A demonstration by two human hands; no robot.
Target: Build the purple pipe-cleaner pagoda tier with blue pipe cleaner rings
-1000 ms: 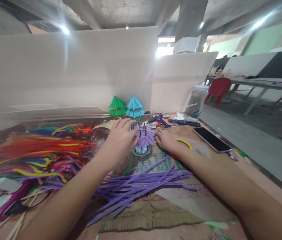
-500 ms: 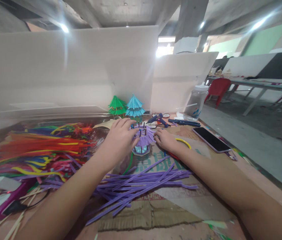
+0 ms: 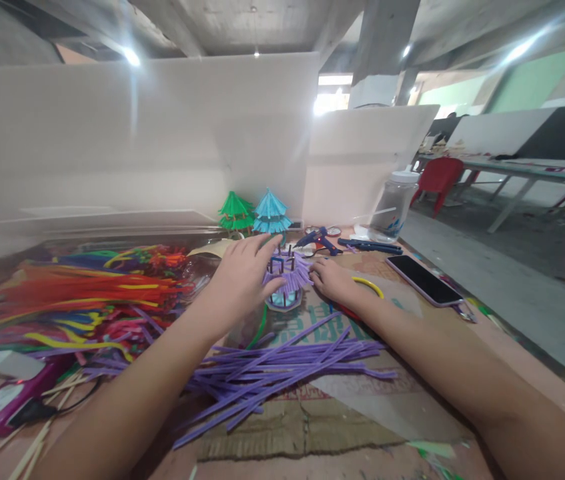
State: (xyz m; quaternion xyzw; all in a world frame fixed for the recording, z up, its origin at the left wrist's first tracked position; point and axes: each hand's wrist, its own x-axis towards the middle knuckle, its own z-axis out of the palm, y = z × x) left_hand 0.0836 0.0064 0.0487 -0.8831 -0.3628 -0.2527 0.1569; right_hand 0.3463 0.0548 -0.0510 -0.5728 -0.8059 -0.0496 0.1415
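A small craft pavilion (image 3: 289, 280) stands between my hands, with a purple pipe-cleaner roof tier, dark upright posts and a pale blue base. My left hand (image 3: 245, 267) is open on its left side, thumb and fingers spread, hiding part of that side. At the roof's right edge, the curled fingers of my right hand (image 3: 329, 277) pinch the purple fringe. Just in front lies a loose pile of purple pipe cleaners (image 3: 282, 370). Behind stand a green tiered model (image 3: 235, 207) and a light blue one (image 3: 269, 210).
Colourful pipe cleaners (image 3: 97, 287) are heaped at the left, near a magenta device (image 3: 17, 400) and wooden sticks (image 3: 37, 440). A glue gun (image 3: 319, 240), box cutter (image 3: 369, 246), clear jar (image 3: 395, 203) and phone (image 3: 425, 279) lie right. Cardboard (image 3: 302, 430) covers the tabletop.
My left fingers have opened and lifted a little off the pavilion, baring more of its posts; a blue piece now shows among them. My right hand stays at the roof edge.
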